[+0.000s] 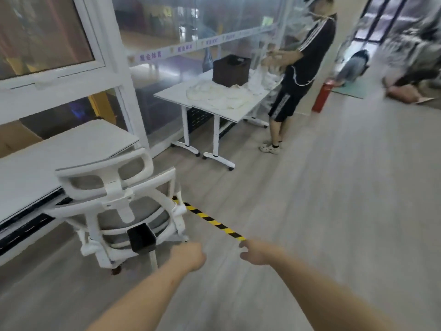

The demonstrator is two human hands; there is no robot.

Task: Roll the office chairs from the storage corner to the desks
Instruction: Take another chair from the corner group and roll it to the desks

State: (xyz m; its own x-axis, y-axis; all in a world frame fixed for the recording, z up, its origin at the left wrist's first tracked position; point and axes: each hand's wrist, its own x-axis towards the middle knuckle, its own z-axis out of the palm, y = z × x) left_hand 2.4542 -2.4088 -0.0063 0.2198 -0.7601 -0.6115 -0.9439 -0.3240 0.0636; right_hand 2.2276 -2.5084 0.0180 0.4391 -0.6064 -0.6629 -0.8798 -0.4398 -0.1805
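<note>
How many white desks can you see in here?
2: one desk at the near left behind the office chair, another farther back holding white cloth. More may be out of view.

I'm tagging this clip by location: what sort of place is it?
Probably an office or workroom beside a glass partition: a white mesh office chair at a white desk, a wheeled white table with cloth, and wood-look flooring.

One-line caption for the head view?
Both hands, left hand and right hand, hang near white office chair at desk.
</note>
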